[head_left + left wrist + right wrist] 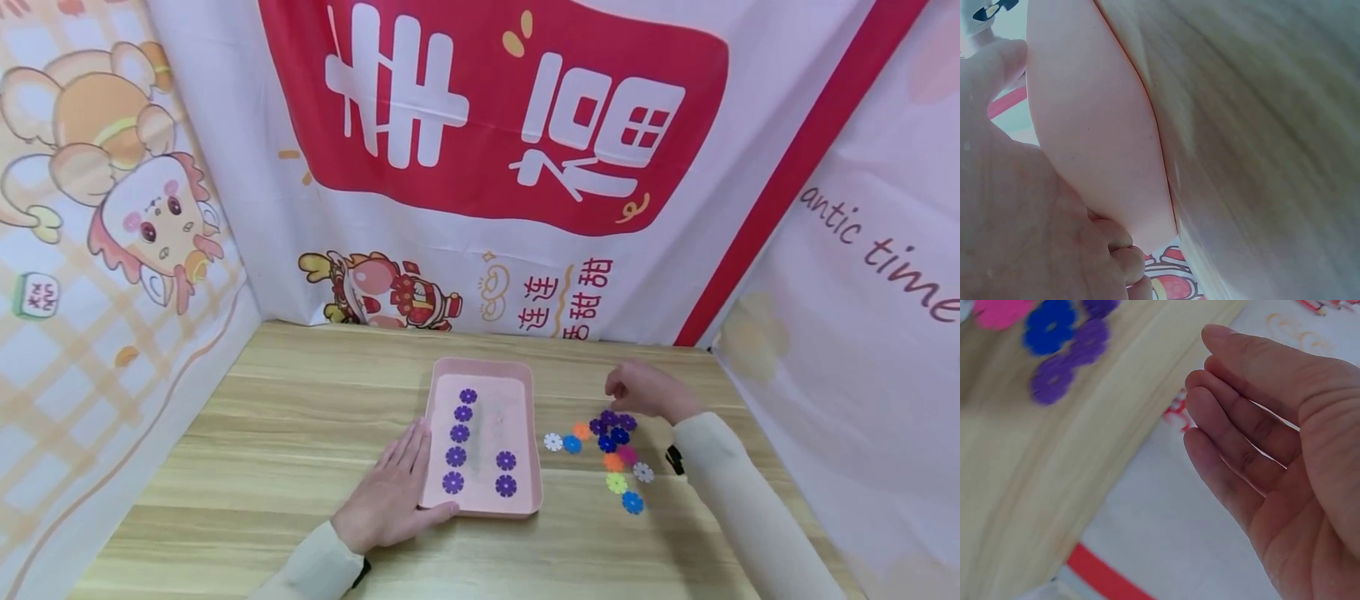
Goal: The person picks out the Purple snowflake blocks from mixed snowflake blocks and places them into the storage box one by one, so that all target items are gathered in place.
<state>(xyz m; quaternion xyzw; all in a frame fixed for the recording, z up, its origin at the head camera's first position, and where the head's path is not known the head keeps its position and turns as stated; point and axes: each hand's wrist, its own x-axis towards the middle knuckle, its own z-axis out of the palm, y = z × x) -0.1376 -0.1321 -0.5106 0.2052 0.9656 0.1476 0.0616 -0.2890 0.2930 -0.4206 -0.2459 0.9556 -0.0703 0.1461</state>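
Purple discs (627, 422), flower-shaped and notched around the edge, are lying in a tight cluster on the wooden table (300, 467), to the right of a pink tray (502, 392). They are looking like thin, stiff plastic, so probably very light, a little slippery and hard to break; lying so flat, they are likely offering only their notched edges to a thumb-and-forefinger pinch. The right hand (648, 390) is hovering by the cluster's far side, its fingers loosely bent and, in the right wrist view, holding nothing; the nearest purple discs are sitting close to the fingertips but apart from them. Dark blue discs (607, 443) are crowding in beside the purple ones, while an orange disc (614, 462) and a yellow-green disc (617, 482) are lying nearer the person. The left hand (390, 500) is resting against the tray's left side, fingers extended along the wall and thumb at the near edge. Inside, seven more purple discs (459, 433) are lying in two columns, five left and two right.
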